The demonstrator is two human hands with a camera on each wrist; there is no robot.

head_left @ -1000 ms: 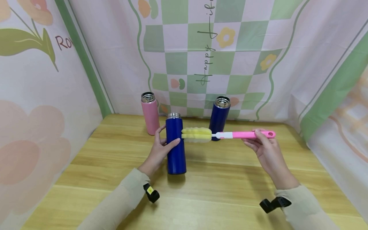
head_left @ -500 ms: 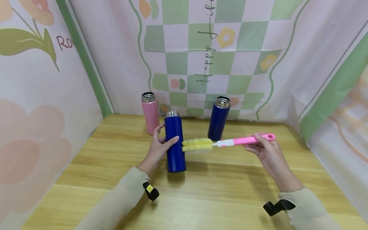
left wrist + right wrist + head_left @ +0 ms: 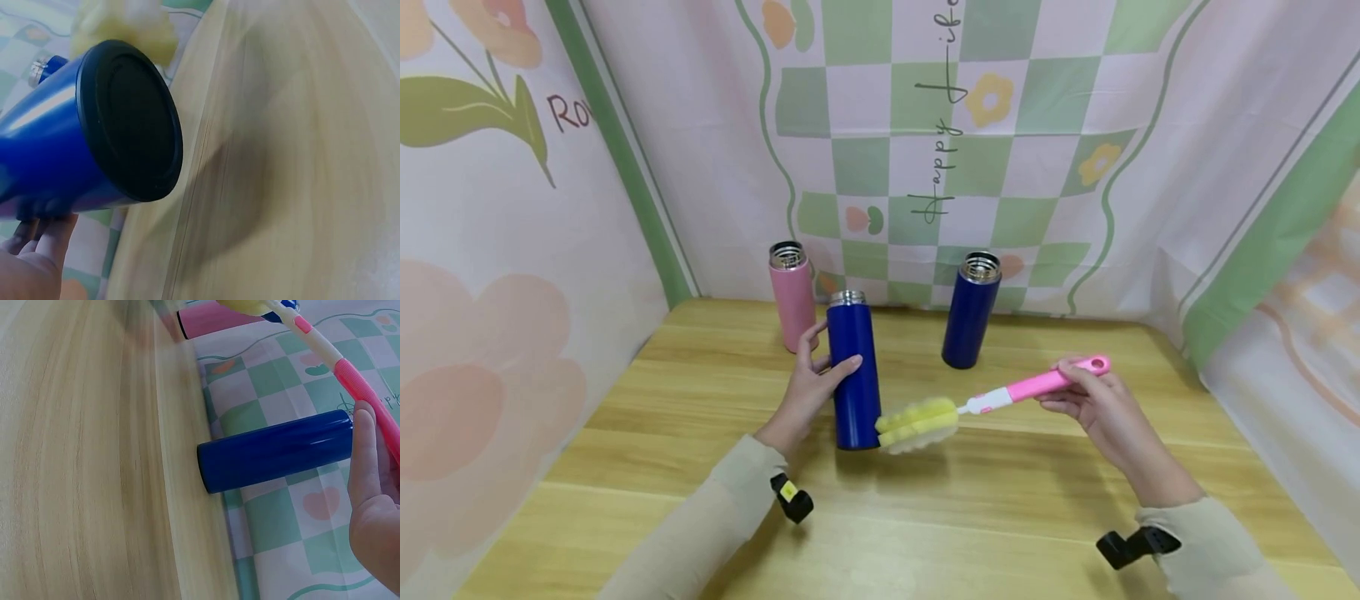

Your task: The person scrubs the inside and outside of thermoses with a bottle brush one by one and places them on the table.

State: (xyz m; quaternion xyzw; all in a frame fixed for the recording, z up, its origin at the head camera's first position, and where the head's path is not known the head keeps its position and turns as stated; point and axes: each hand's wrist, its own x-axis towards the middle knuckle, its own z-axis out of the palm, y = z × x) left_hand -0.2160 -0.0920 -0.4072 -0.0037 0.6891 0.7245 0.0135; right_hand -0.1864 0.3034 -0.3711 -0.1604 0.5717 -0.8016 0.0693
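Observation:
My left hand [image 3: 808, 387] grips a dark blue bottle [image 3: 854, 392] around its side, thumb across the front. The bottle tilts a little and has a bare steel mouth at the top; its black base [image 3: 134, 122] shows above the table in the left wrist view. In my right hand [image 3: 1093, 408] is a bottle brush, pinched by its pink handle [image 3: 1045, 384]. The yellow sponge head [image 3: 917, 423] points left, its tip right at the lower side of the held bottle.
Behind stand a pink bottle [image 3: 792, 296] at left and a second blue bottle [image 3: 972, 310] at right, both with uncapped steel mouths. They are on a wooden table [image 3: 985, 517] against a patterned cloth backdrop [image 3: 917, 158].
The brush head has swept down along the bottle's right side from near its upper half to near its base, the brush now slanting. The held bottle has shifted slightly left and tilted more.

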